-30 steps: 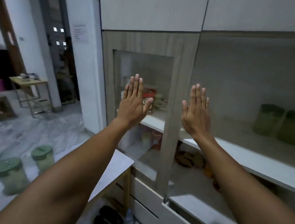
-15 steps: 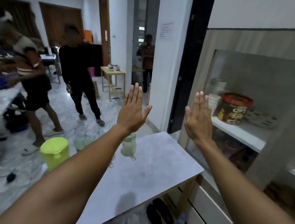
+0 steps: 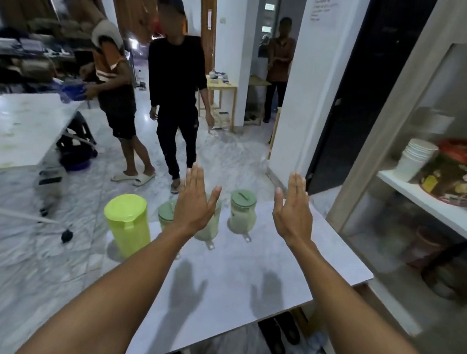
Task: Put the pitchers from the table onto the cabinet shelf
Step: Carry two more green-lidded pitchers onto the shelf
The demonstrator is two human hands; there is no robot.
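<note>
Several pitchers stand along the far edge of the grey table (image 3: 246, 284): a bright lime pitcher (image 3: 128, 223) at the far left, a small one with a pale green lid (image 3: 165, 214), a clear pitcher (image 3: 209, 225) partly hidden behind my left hand, and a clear pitcher with a green lid (image 3: 242, 212). My left hand (image 3: 195, 201) and my right hand (image 3: 292, 212) are raised flat above the table, fingers extended, holding nothing. The cabinet shelf (image 3: 434, 205) is at the right behind a glass door.
On the shelf sit stacked paper cups (image 3: 415, 160) and a brown tub (image 3: 461, 174). Three people stand on the marble floor beyond the table. A white table (image 3: 15, 129) is at the left. Shoes (image 3: 278, 338) lie under the grey table.
The view has swung left and down from the cabinet to the table, bringing the pitchers into sight. Both hands stay raised, flat and empty.
</note>
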